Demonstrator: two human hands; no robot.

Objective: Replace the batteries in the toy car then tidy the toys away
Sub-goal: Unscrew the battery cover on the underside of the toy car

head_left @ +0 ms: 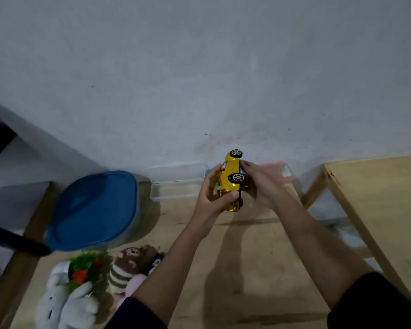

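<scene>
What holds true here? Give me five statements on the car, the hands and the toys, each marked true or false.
1. The toy car stands on its wheels on the table. False: it is held up above the table, turned on its side.
2. The left hand grips the toy car. True.
3. The container to the left has a red lid. False: it has a blue lid.
4. The soft toys lie at the near left of the table. True.
5. The right hand rests on the soft toys. False: it is up at the wheel side of the toy car.
</scene>
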